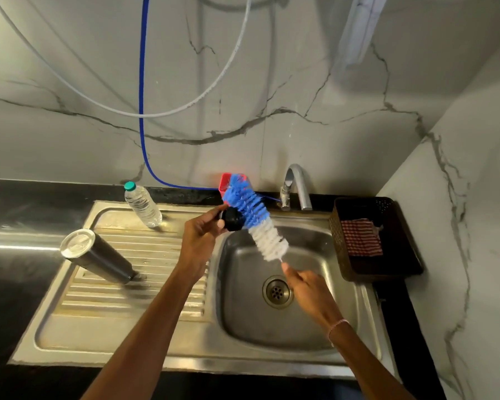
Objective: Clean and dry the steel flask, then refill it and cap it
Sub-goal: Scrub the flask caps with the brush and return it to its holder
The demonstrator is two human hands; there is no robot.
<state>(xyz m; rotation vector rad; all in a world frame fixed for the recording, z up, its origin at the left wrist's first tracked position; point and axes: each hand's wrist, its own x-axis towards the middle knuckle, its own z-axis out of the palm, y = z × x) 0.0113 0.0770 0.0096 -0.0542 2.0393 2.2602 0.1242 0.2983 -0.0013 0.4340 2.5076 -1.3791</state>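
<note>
At the near edge of the view both forearms are cut off by the frame. Over the sink bowl (243, 327), above the drain (277, 291), the right hand (309, 287) has its fingers closed in a pinch on the thin wire stem of a bottle brush (260, 223). Most of that stem is hidden inside the hand, so how far it runs cannot be told.

To the left and a little farther, the left hand (198, 241) is curled round a round black cap (233, 219), the thumb tip lying on its near side. The fingers behind the cap are hidden. The brush's blue and white bristles lie against the cap's right side.

On the ribbed drainboard (127, 298), well to the left of both hands, the steel flask (98, 256) stands with a flat shiny end up. Its lower end is hard to make out.

Farther back on the drainboard stands a clear plastic water bottle (143, 204). To the right of the bowl a dark basket (338, 241) holds a checked cloth (361, 237). At the far rim rises the tap (296, 186), and a red holder (224, 183) is partly hidden behind the brush tip.
</note>
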